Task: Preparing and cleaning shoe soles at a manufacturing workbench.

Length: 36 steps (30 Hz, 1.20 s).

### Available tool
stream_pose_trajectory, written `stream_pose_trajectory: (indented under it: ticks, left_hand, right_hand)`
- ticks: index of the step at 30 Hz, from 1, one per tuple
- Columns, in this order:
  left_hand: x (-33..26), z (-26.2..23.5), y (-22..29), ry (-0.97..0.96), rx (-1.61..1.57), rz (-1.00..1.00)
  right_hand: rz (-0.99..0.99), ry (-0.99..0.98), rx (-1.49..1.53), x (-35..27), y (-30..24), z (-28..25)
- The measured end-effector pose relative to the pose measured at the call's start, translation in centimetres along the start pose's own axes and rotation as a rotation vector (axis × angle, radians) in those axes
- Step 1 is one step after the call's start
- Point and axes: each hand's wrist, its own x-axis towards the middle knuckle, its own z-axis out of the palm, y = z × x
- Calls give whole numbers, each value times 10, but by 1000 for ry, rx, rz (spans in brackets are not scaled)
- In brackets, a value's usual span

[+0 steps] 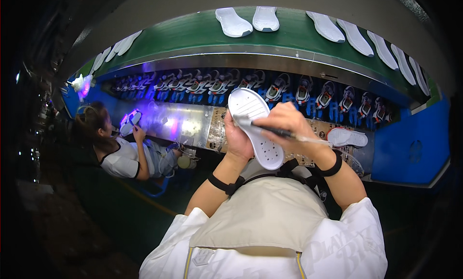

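Currently mid-job: left hand (237, 140) clasps the white sole (255, 127), right hand (284, 122) pinches a brush (270, 129) on it; another sole (348, 137) waits nearby.

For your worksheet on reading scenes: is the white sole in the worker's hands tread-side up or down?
Cannot tell. The white sole, gripped by the left hand, shows a face with small holes; the right hand holds a brush on it.

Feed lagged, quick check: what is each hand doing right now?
Left hand: closed on the white shoe sole.
Right hand: closed on a brush.
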Motion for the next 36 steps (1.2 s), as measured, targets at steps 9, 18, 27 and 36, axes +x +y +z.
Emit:
stream_pose_trajectory:
  ticks: [9,18,27,36]
  left_hand:
    - [15,25,9,-116,67,-26]
    - [33,37,28,-128,202,76]
    - [51,68,49,-227,224,-35]
    - [68,81,66,-335,539,-95]
  right_hand:
    - [-53,-57,55,1,-15,-12]
    - [-224,-322,198,1,-14,-18]
    - [-185,-459,294,13,-20,-38]
    - [-166,-410,140,24,-25,-47]
